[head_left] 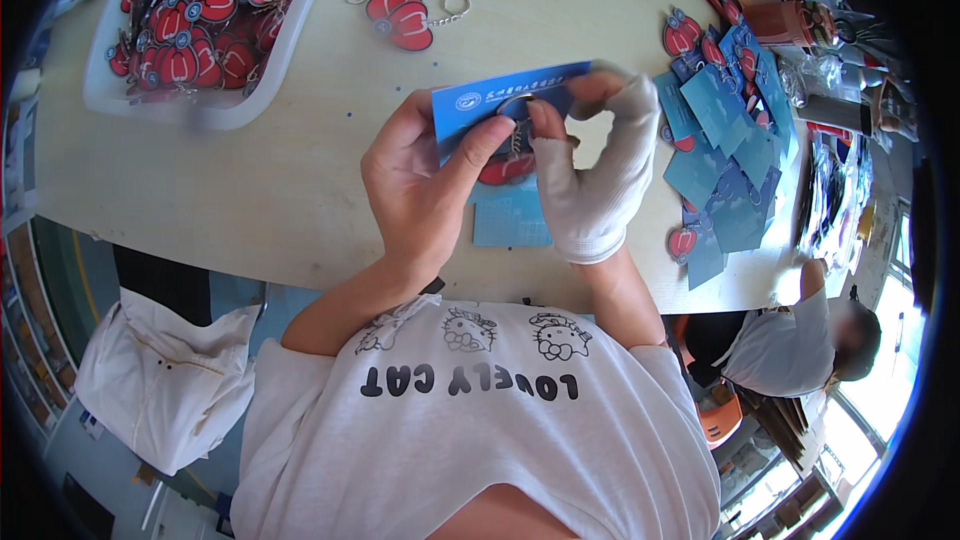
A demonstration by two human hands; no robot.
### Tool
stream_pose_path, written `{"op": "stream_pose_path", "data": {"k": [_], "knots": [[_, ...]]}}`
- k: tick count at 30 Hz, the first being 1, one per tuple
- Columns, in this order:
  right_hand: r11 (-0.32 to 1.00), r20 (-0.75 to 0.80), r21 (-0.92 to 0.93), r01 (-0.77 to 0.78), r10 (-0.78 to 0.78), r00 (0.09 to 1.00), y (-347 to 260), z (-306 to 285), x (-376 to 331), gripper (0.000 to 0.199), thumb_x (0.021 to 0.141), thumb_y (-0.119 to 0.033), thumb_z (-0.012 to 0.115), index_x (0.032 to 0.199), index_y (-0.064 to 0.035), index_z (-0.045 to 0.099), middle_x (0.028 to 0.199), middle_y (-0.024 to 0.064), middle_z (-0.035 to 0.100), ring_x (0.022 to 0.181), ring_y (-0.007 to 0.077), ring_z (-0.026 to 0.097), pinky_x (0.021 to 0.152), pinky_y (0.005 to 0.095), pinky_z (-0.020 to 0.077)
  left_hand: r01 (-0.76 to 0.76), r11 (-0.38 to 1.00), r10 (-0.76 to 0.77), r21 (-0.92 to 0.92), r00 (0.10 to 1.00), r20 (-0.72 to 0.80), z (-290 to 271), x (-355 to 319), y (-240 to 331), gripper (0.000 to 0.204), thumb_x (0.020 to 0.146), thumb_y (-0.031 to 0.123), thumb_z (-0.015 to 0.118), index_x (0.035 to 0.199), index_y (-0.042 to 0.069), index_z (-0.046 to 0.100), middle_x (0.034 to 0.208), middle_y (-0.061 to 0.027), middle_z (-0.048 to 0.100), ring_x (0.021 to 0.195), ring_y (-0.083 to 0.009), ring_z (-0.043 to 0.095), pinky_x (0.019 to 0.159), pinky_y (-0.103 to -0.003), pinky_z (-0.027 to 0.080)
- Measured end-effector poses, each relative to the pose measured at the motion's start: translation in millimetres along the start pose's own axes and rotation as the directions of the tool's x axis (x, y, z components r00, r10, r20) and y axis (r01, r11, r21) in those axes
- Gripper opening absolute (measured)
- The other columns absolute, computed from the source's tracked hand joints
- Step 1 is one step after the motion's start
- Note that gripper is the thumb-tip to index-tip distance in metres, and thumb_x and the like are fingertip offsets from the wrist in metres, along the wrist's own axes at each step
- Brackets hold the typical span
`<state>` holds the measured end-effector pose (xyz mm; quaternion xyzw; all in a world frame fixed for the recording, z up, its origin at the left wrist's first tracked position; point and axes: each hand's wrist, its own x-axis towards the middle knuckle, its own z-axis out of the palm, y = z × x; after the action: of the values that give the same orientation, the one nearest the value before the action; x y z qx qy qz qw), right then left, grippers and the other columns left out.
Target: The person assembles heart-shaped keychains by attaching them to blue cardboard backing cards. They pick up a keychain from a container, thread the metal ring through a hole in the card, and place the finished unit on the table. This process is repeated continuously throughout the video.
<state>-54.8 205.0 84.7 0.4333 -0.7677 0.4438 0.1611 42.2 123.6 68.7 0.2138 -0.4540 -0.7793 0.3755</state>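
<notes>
Blue card (500, 100) with a red keychain (505, 168) hanging against it sits above the table's (300, 190) near edge, pinched between both hands, seemingly so the ring can be worked through. The bare left hand (425, 185) grips its lower side with the thumb; the gloved right hand (595, 180) pinches the ring. Finished cards (725, 160) pile toward the right edge; a tray (215, 115) of keychains occupies the far left corner.

She wears a white short-sleeved T-shirt printed with cartoon cats and dark block lettering. Her left hand (415, 185) is bare; her right hand (590, 175) has a white fabric glove with cut-off fingertips.
</notes>
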Motion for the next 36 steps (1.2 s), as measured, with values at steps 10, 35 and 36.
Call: {"op": "stream_pose_path", "data": {"k": [10,35,36], "knots": [[0.939,-0.003,0.18,-0.293,0.299,0.954,0,-9,-1,0.029,0.08,0.01,0.062,0.107,0.0007,0.056,0.093,0.009,0.068,0.075,0.0103,0.065,0.066,0.0224,0.0516,0.093,0.993,-0.094,-0.078,0.995,-0.02,-2,2,6,0.015,0.083,-0.002,0.068,0.097,-0.006,0.063,0.089,-0.0048,0.064,0.083,-0.0069,0.056,0.076,-0.022,0.046],[0.902,0.059,0.204,-0.38,0.376,0.925,1,-37,1,0.034,0.08,0.008,0.062,0.112,-0.0036,0.062,0.084,0.004,0.069,0.073,0.0067,0.061,0.072,0.0215,0.0491,-0.322,0.746,0.137,0.584,0.931,0.338,-28,-1,-13,0.038,0.083,0.016,0.071,0.116,0.001,0.057,0.13,-0.0171,0.043,0.118,-0.0298,0.042,0.096,-0.037,0.037],[0.896,0.064,0.225,-0.382,0.378,0.924,0,-36,0,0.035,0.079,0.009,0.062,0.112,-0.0035,0.062,0.083,0.004,0.069,0.073,0.0068,0.061,0.072,0.0215,0.0489,-0.356,0.726,0.186,0.589,0.926,0.33,-25,3,-9,0.038,0.083,0.016,0.071,0.116,0.001,0.057,0.13,-0.0174,0.043,0.118,-0.0297,0.042,0.095,-0.037,0.038]]}}
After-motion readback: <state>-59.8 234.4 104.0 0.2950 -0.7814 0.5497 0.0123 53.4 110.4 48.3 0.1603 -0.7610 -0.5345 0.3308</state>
